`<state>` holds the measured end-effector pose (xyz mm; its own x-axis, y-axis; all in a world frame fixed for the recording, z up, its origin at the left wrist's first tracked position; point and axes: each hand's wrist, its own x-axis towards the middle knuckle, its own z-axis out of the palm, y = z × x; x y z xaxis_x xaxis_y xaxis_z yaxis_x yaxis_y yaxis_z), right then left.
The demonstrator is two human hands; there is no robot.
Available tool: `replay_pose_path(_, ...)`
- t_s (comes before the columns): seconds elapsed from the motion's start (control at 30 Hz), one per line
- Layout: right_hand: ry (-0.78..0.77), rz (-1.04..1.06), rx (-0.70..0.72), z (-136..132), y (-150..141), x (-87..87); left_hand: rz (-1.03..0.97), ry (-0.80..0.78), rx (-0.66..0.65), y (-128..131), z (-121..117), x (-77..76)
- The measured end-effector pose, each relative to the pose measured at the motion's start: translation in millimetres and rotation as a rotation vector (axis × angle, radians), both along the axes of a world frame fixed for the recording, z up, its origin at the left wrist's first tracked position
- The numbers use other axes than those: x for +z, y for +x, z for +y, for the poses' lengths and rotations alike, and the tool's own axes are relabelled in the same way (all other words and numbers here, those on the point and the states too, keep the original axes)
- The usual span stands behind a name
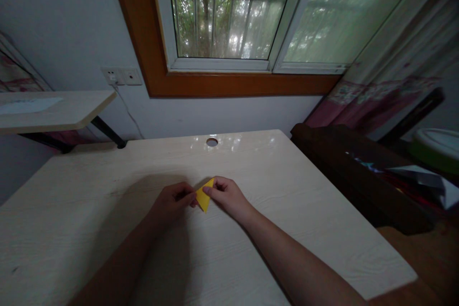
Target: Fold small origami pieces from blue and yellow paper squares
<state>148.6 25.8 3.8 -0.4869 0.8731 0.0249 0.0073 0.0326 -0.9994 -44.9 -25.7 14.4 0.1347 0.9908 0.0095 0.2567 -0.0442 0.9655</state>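
A small piece of folded yellow paper [204, 199] is held between both hands, just above the middle of the pale desk [258, 172]. It has a pointed, roughly triangular shape with one corner hanging down toward me. My left hand [176, 199] pinches its left corner between thumb and fingers. On the other side, my right hand [226, 193] grips the upper right edge, its thumb lying flat on the front. The fingers behind the paper are partly hidden.
A raised shelf [82, 110] on black legs stands at the desk's back left, with a white sheet [30, 105] on it. A cable hole [212, 142] sits near the back edge. Dark furniture [344, 172] with assorted items is beyond the right edge. A window [233, 9] is ahead.
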Motion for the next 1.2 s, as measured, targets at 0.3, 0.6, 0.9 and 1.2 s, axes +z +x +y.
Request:
replay_pose_path(0.3,-0.050,0.066,0.009,0.7,-0.4,-0.5,0.032,0.038,-0.004,-1.0,0.7,-0.8)
replay_pose_path(0.6,-0.035,0.036,0.005,0.3,-0.8,2.0,0.049,0.135,0.048,0.4,-0.7,-6.4)
replay_pose_path(0.9,-0.033,0.047,0.006,0.9,-0.4,2.2,0.143,0.218,0.054,-0.7,-0.8,-5.3)
replay_pose_path(1.2,-0.033,0.098,0.073,0.0,-0.1,5.8,0.232,0.300,0.040,-2.2,-1.3,-3.6)
